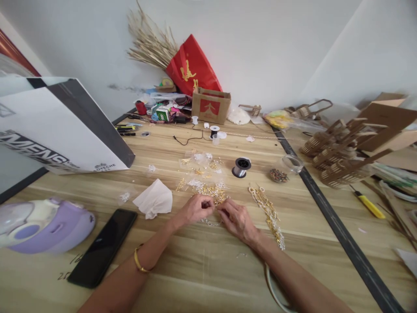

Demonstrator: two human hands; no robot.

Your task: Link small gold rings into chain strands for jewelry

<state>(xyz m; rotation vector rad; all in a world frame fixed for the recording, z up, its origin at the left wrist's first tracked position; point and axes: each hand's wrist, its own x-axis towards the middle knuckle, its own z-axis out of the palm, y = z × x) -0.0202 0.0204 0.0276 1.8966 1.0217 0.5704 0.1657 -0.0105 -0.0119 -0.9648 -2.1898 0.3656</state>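
Observation:
My left hand (197, 208) is closed in a pinch at the middle of the table, its fingertips almost meeting those of my right hand (237, 218). Both pinch at something too small to make out. Just below them lies a silvery chain (210, 223), partly hidden by the hands. Beyond the fingertips spreads a heap of gold and silver beads and findings (211, 190). Several finished-looking gold and silver bead chains (269, 211) lie to the right of my right hand. Further back stands a spool of clear or silvery wire (241, 167).
On the left are a white box (61, 130), a purple and white appliance (55, 226), a black phone (102, 248) and a crumpled tissue (153, 199). On the right are a bead jar (291, 164), small woven baskets (339, 161) and a yellow cutter (369, 204). A paper bag (211, 106) stands behind.

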